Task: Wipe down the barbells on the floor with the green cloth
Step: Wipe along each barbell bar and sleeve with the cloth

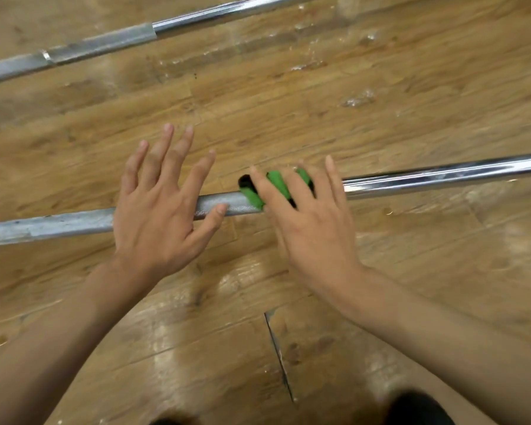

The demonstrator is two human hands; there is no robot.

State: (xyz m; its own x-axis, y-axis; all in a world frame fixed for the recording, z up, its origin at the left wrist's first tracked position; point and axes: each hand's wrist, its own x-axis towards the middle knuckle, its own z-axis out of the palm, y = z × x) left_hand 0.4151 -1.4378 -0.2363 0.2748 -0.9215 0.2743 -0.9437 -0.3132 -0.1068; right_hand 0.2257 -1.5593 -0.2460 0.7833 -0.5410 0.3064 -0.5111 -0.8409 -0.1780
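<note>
Two steel barbells lie on the wooden floor. The near barbell [426, 179] runs across the middle of the view, shiny on the right and dull, knurled on the left. The far barbell [111, 44] crosses the top left. A green cloth [276, 182] is draped over the near bar. My right hand [307, 219] presses flat on the cloth with straight, spread fingers, and green shows between them. My left hand [160, 207] lies over the knurled part just left of the cloth, fingers spread and straight, thumb touching the bar.
Brown wooden floor boards [288, 102] lie between the two bars, with pale scuffs at the upper right. A dark gap [278, 351] splits the boards in front of me. Dark shoe tips [417, 409] show at the bottom edge.
</note>
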